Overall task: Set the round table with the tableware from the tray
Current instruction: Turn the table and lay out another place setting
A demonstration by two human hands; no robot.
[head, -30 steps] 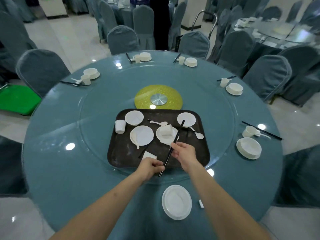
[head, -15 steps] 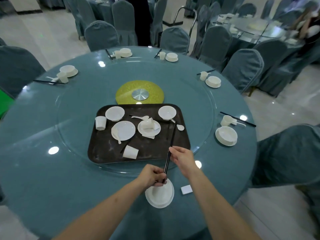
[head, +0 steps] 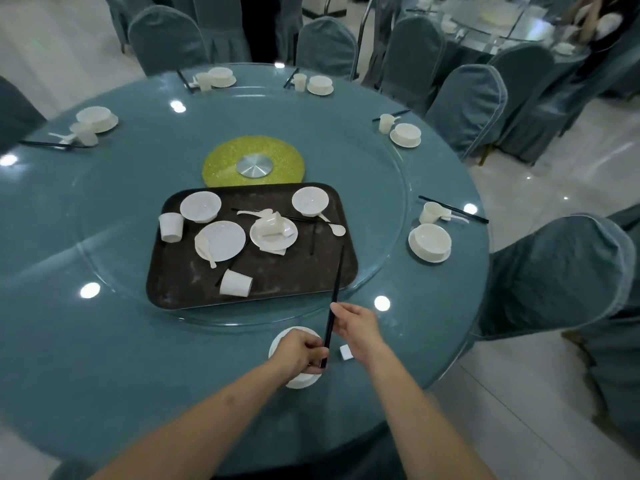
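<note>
Holding: left hand [head: 300, 351] curls its fingers round the near end of the black chopsticks [head: 334, 301]; right hand [head: 358, 329] pinches the same pair further up with fingertips, other fingers relaxed
Chopsticks: slanted, far tips over the near right corner of the tray [head: 180, 292]; near end above the plate
Plate: white plate [head: 294, 336] on the desk [head: 104, 358] at the near edge, partly hidden under the left hand; small white rest [head: 346, 352] just beside it on the right
Tray: dark, rectangular, on the glass turntable [head: 374, 188]; carries two bowls [head: 200, 206], two plates [head: 221, 240], an upright cup [head: 171, 226], a cup on its side [head: 236, 284], spoons and further chopsticks
Centre: yellow disc [head: 221, 164] with a metal hub, beyond the tray
Laid places: five settings round the rim, each a bowl on a saucer, cup and chopsticks; nearest one [head: 429, 242] to the right
Surroundings: covered chairs [head: 561, 271] round the desk
</note>
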